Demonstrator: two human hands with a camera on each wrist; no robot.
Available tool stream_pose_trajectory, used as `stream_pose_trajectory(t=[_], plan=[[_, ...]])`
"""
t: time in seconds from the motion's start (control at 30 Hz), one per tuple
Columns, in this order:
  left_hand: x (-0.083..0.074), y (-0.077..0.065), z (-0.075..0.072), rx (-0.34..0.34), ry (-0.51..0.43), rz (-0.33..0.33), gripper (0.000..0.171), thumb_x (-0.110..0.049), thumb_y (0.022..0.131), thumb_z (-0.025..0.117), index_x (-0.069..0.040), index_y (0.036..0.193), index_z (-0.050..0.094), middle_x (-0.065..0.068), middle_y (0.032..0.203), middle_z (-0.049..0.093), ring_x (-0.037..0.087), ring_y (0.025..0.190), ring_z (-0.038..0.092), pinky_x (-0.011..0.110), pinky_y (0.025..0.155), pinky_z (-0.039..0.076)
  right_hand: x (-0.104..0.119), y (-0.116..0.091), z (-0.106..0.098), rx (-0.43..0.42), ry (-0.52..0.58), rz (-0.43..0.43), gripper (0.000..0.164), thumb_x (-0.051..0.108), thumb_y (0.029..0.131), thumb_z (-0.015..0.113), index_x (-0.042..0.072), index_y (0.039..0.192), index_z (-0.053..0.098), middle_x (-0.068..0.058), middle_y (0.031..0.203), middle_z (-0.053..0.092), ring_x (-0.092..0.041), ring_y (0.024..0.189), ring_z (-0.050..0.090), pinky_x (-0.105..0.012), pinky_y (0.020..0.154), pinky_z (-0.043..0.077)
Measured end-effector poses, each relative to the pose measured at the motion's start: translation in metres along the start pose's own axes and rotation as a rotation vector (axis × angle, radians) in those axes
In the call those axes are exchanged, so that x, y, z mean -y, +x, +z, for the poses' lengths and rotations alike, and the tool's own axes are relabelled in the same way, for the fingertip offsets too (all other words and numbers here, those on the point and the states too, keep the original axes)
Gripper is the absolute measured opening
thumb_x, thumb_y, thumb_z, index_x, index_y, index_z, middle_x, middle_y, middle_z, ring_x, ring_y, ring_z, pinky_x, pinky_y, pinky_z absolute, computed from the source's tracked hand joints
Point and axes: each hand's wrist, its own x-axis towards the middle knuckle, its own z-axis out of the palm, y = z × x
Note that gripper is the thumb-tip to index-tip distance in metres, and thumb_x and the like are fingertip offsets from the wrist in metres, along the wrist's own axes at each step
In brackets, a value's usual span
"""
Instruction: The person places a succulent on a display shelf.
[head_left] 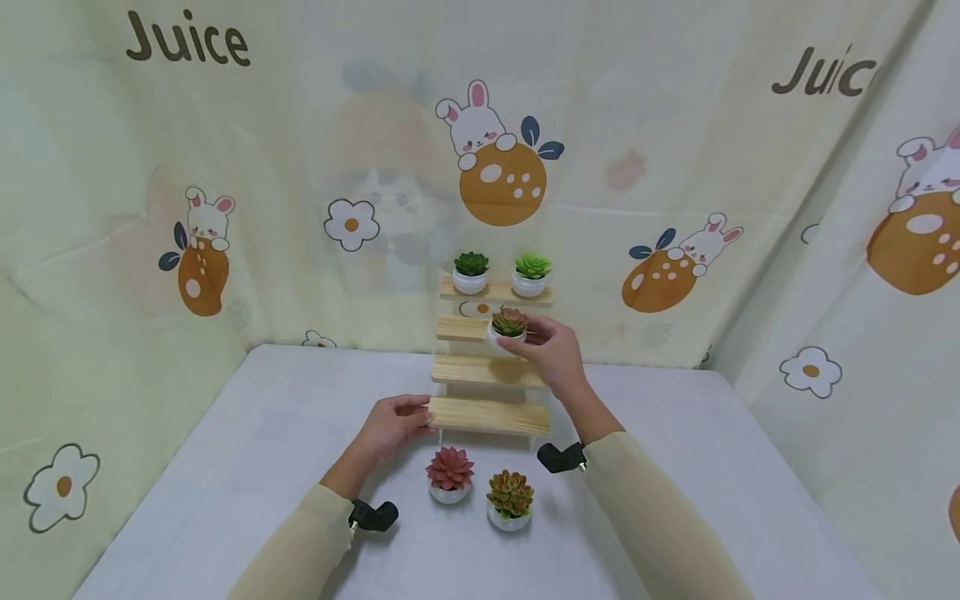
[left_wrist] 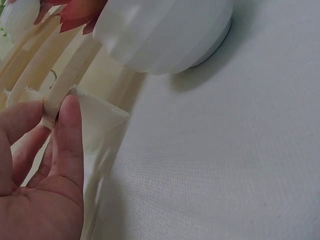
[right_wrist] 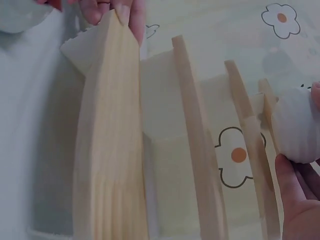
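Note:
A potted succulent with reddish-green leaves (head_left: pixel 510 322) is held by my right hand (head_left: pixel 557 354) in front of the second-highest step of a tiered wooden stand (head_left: pixel 487 415). In the right wrist view, thumb and fingers grip its white ribbed pot (right_wrist: pixel 295 125), close to the upper boards. My left hand (head_left: pixel 392 427) pinches the left end of the stand's lowest board, with the thumb on one side and fingers on the other, as the left wrist view shows (left_wrist: pixel 75 65). On the top step sit a dark green succulent (head_left: pixel 471 267) and a bright green succulent (head_left: pixel 532 275).
In front of the stand, a red succulent (head_left: pixel 450 475) and an orange-green succulent (head_left: pixel 510 500) stand in white pots on the white-covered table (head_left: pixel 637 517). A printed curtain (head_left: pixel 300 150) hangs behind and beside the table.

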Motion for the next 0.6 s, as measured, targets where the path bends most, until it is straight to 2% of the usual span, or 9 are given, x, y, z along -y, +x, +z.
stream_pose_trajectory(t=[0.13, 0.27, 0.5, 0.6], plan=[[0.001, 0.0, 0.0, 0.001, 0.01, -0.006, 0.039, 0.003, 0.096, 0.066, 0.005, 0.135, 0.062, 0.023, 0.117, 0.069, 0.02, 0.091, 0.072, 0.037, 0.087, 0.066, 0.004, 0.007, 0.007, 0.013, -0.025, -0.001, 0.064, 0.037, 0.077, 0.091, 0.012, 0.132, 0.069, -0.012, 0.124, 0.073, -0.023, 0.111, 0.07, -0.025, 0.089, 0.062], [0.001, 0.0, 0.0, -0.001, 0.01, -0.004, 0.039, 0.003, 0.097, 0.065, 0.006, 0.135, 0.061, 0.023, 0.117, 0.069, 0.02, 0.091, 0.072, 0.038, 0.088, 0.066, 0.006, 0.013, 0.015, 0.02, -0.016, -0.011, 0.062, 0.036, 0.077, 0.092, 0.011, 0.129, 0.07, -0.012, 0.123, 0.074, -0.024, 0.111, 0.07, -0.031, 0.092, 0.062], [-0.001, -0.002, 0.001, 0.004, -0.004, -0.002, 0.039, 0.005, 0.097, 0.064, 0.008, 0.136, 0.06, 0.023, 0.116, 0.068, 0.019, 0.09, 0.071, 0.038, 0.088, 0.066, 0.006, 0.022, 0.026, 0.006, -0.024, -0.04, 0.055, 0.03, 0.079, 0.091, 0.009, 0.126, 0.072, -0.013, 0.118, 0.075, -0.021, 0.105, 0.072, -0.02, 0.08, 0.061], [-0.001, -0.002, 0.001, 0.0, -0.004, -0.004, 0.039, 0.005, 0.096, 0.064, 0.007, 0.135, 0.061, 0.023, 0.116, 0.068, 0.019, 0.09, 0.071, 0.038, 0.086, 0.066, 0.006, 0.027, 0.029, 0.003, -0.048, -0.051, 0.054, 0.031, 0.079, 0.091, 0.011, 0.126, 0.074, -0.012, 0.117, 0.076, -0.021, 0.103, 0.072, -0.02, 0.077, 0.061]])
